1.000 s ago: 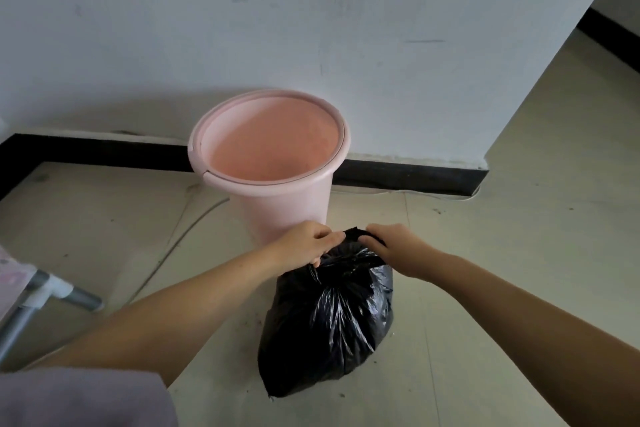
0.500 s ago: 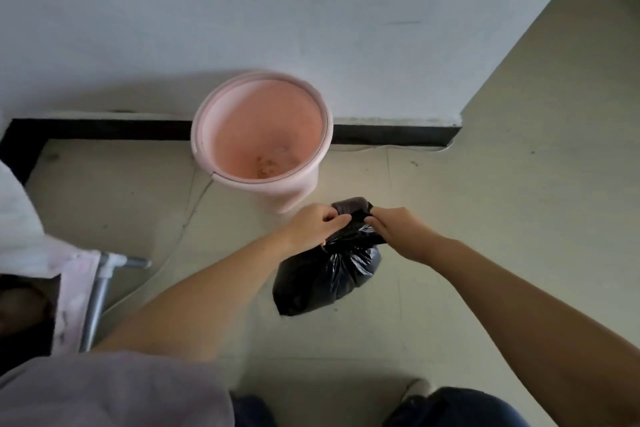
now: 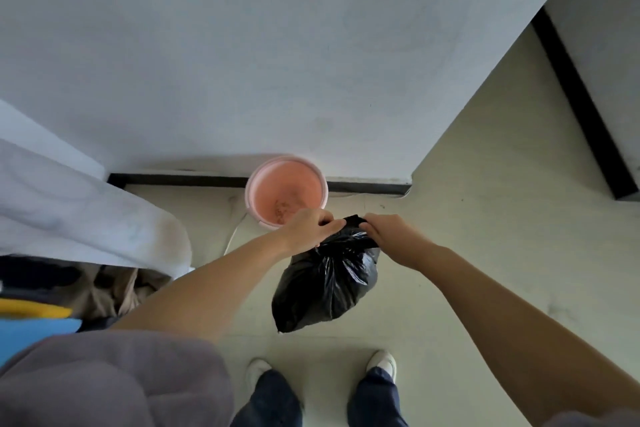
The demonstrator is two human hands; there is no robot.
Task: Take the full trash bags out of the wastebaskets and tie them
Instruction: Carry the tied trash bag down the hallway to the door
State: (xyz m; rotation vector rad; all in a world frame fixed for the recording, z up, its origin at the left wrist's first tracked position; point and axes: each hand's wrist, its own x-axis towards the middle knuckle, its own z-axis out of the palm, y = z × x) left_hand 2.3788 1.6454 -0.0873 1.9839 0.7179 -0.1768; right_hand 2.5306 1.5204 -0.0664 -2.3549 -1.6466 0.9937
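Both hands' fingers [image 3: 329, 226] clenched on full black trash bag [image 3: 325, 288] neck; pink wastebasket [image 3: 286, 191] unlined, crumbs inside

The wastebasket [image 3: 286, 191] stands on the floor [image 3: 467, 253] against the wall [image 3: 277, 62], with bits of litter in its bottom. The trash bag [image 3: 325, 284] hangs in front of it, off the floor, gathered at the neck between the left hand [image 3: 308, 230] and the right hand [image 3: 391, 236] (left hand overlaps the wastebasket's near rim). Two shoes [image 3: 381, 362] stand below the bag. A draped cloth [image 3: 86, 211] lies far left.
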